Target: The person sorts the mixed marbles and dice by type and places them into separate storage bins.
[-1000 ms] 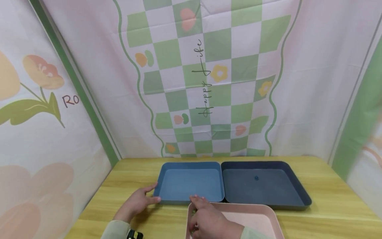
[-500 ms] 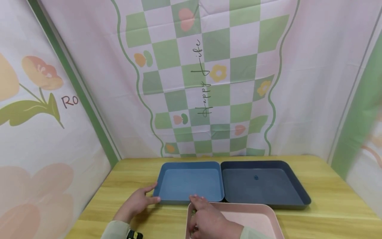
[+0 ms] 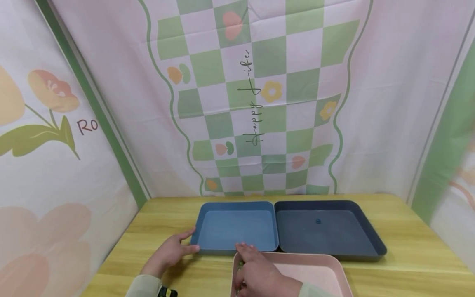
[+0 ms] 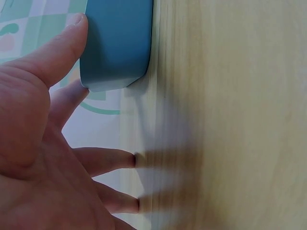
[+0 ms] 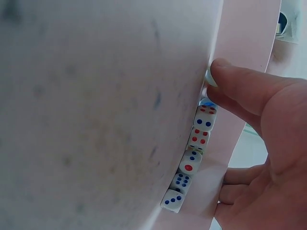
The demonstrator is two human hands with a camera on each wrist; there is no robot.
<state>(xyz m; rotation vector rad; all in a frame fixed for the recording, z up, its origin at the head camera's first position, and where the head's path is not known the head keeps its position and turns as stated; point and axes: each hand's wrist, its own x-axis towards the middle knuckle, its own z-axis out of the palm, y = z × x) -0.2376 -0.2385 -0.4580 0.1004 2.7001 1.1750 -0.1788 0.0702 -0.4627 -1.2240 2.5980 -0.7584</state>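
Observation:
My left hand is at the near left corner of a blue tray; in the left wrist view its thumb and index finger touch the blue tray's corner, the other fingers spread over the table. My right hand reaches into the left side of a pink tray. In the right wrist view, its thumb and index finger pinch a small pale, translucent piece by the pink wall. White dice with red and blue pips form a row along that wall, below the fingertips. The remaining fingers are outside the wall.
A dark blue-grey tray adjoins the blue one on the right, with a small blue piece lying in it. All the trays stand on a wood-grain table. Behind it hangs a printed curtain.
Both hands and all the trays keep their places. The right hand's lower fingers shift very slightly inside the pink tray.

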